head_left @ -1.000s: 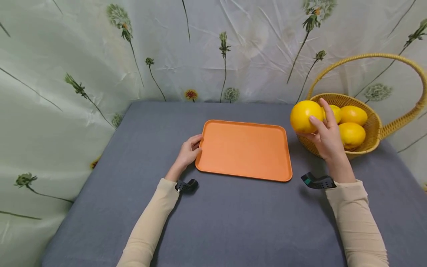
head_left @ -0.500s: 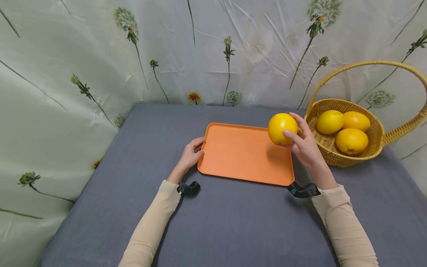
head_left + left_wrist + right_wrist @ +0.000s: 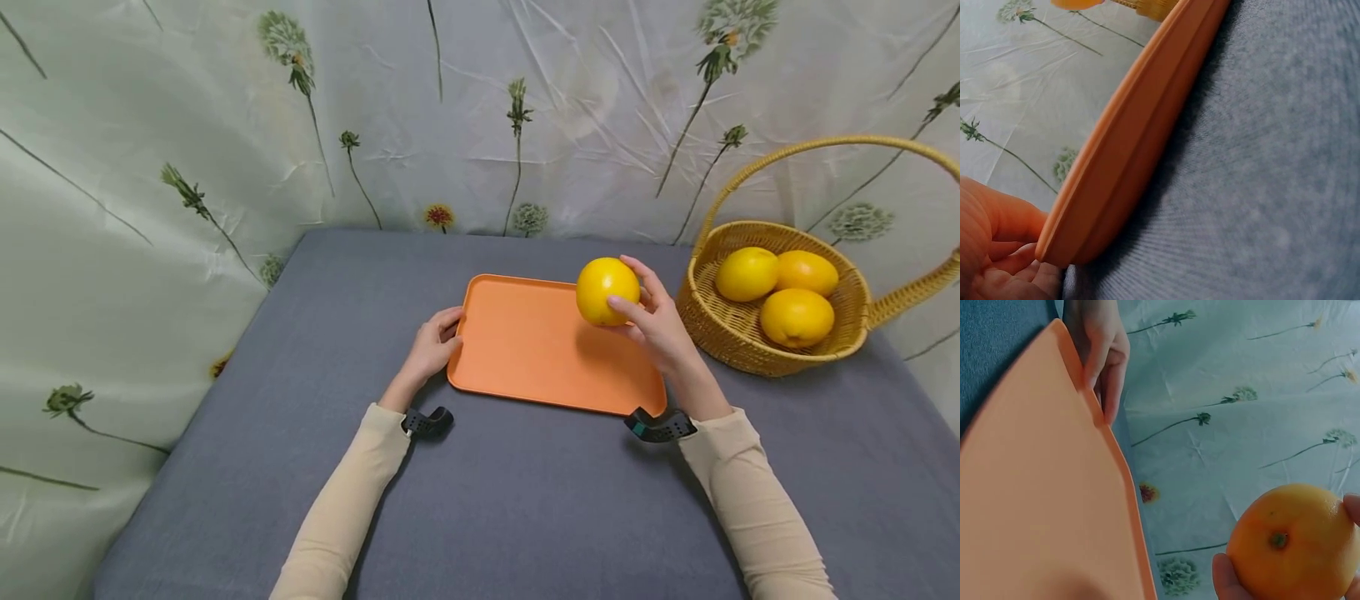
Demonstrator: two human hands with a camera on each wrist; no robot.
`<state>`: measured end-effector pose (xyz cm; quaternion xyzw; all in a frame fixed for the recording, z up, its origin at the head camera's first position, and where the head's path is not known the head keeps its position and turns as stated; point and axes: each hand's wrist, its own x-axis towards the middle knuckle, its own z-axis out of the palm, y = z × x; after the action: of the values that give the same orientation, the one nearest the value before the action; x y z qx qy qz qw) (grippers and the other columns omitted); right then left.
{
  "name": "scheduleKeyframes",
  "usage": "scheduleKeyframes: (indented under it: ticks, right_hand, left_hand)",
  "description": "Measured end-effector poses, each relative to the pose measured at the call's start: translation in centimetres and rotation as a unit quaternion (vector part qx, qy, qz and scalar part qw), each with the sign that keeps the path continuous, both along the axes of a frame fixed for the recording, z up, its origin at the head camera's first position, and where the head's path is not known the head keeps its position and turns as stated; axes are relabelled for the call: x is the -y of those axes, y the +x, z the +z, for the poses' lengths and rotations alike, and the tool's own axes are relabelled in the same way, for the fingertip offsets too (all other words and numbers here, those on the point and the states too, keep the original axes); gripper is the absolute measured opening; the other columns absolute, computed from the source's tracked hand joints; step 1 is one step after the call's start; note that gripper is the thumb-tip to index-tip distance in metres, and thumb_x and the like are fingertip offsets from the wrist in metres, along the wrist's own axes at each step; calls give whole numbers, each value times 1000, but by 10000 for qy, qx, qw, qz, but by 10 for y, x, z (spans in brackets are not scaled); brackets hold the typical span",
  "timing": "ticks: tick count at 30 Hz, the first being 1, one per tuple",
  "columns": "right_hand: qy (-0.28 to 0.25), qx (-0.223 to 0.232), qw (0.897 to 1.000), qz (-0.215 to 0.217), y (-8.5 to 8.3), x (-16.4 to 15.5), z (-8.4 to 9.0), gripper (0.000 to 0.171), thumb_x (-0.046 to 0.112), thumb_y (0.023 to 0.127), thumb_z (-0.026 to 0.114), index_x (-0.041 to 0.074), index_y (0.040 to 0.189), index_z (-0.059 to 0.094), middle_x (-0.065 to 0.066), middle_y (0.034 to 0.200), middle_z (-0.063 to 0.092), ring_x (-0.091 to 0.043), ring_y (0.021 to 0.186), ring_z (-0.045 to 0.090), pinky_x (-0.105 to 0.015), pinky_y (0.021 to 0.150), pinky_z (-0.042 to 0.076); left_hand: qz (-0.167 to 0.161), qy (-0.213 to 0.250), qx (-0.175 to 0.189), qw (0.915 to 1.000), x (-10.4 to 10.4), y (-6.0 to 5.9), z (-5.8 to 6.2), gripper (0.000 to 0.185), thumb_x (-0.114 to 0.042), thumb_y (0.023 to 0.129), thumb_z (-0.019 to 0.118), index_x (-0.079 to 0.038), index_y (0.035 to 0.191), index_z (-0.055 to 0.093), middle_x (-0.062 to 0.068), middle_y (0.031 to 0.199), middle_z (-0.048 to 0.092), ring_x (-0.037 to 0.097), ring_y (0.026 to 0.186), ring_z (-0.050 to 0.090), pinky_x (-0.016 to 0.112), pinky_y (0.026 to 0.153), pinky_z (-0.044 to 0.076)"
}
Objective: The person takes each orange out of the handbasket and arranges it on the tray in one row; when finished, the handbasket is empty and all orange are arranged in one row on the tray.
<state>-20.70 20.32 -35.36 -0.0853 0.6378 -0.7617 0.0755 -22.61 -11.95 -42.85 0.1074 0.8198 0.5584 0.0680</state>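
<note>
In the head view my right hand [image 3: 654,323] grips an orange [image 3: 606,292] above the right part of an orange-coloured tray [image 3: 525,350]. The fruit's shadow falls on the tray, so the two are apart. Seen from the right wrist, the orange [image 3: 1297,550] shows its green stem end between thumb and fingers. My left hand [image 3: 431,346] pinches the tray's left rim. From the right wrist, the thumb of that left hand [image 3: 1102,356] lies on the rim's inner side, with fingers outside it. The left wrist view shows the tray's outer wall [image 3: 1122,144] beside the left hand [image 3: 1000,247].
A yellow wicker basket [image 3: 693,321] with a tall looped handle stands right of the tray. Inside it lie three more yellow-orange fruits [image 3: 797,318]. A grey cloth [image 3: 525,500] covers the table, and a flower-printed curtain [image 3: 420,117] hangs behind and to the left.
My right hand has carried the orange leftward from the basket's front to over the tray. My left hand has stayed at the tray's left rim. The view has shifted slightly.
</note>
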Motion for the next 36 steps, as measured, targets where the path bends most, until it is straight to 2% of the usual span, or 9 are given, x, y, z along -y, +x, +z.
scheduleKeyframes:
  ticks: [2,8,11,15,20,24,28,31,36]
  right_hand:
    - [41,32,10000,1,0,2,-2,61,7,91,56,30,143,32,-1,129,34,-16,108,49,-25,77,59]
    - [403,221,9988,156,-2,10,-9,80,-1,85,62,33,147,24,-13,147,18,-13,106,54,-21,79,58]
    - [462,334,9982,207,-4,16,-11,83,-2,84,63,34,147,23,-15,148,15,-12,103,57,-23,79,58]
    - [732,318,9966,220,-7,25,-15,80,2,84,65,32,147,25,-17,148,19,-11,97,61,-28,81,59]
    - [1355,269,9902,194,-6,36,-20,78,10,84,67,29,147,26,-19,148,24,-13,93,62,-37,83,58]
    - [1727,277,9845,149,-8,49,-25,78,14,82,70,30,146,29,-19,146,28,-23,98,59,-40,83,57]
    - [1906,290,9812,116,-11,64,-30,77,17,80,72,33,144,33,-16,145,30,-32,106,55,-34,84,53]
    - [2031,268,9787,115,-12,73,-34,77,18,79,74,34,143,35,-11,145,33,-32,111,51,-33,89,47]
    - [2110,134,9774,63,-16,86,-38,78,18,78,74,30,144,36,-8,145,39,-31,117,46,-42,97,42]
  left_hand:
    - [11,7,8,10000,0,-3,-5,51,6,91,44,8,140,34,21,149,31,32,138,36,41,114,33]
    - [18,36,14,10000,-1,-4,-5,50,7,91,45,8,140,35,21,149,31,32,138,35,41,114,33]
    - [45,2,-4,10000,0,-4,-4,50,7,91,44,9,140,34,23,149,31,33,138,36,41,114,33]
    - [94,-25,-22,10000,0,-2,-2,50,8,91,44,10,140,34,23,149,31,34,137,36,42,114,33]
    - [31,-140,-70,9999,0,-1,-4,51,7,91,44,10,140,33,24,149,31,33,138,35,42,114,33]
    - [51,-153,-106,9998,1,-1,-5,51,6,91,45,9,140,34,23,149,31,33,137,36,42,113,34]
    - [69,-135,-139,9998,1,-3,-7,50,5,91,45,8,140,35,22,149,32,33,137,37,42,113,34]
    - [47,-111,-141,9998,2,-4,-8,50,5,92,45,8,140,35,23,149,32,34,137,37,42,114,33]
    - [31,-147,-124,9998,2,-5,-8,50,5,92,45,8,141,34,22,149,32,33,137,37,42,114,34]
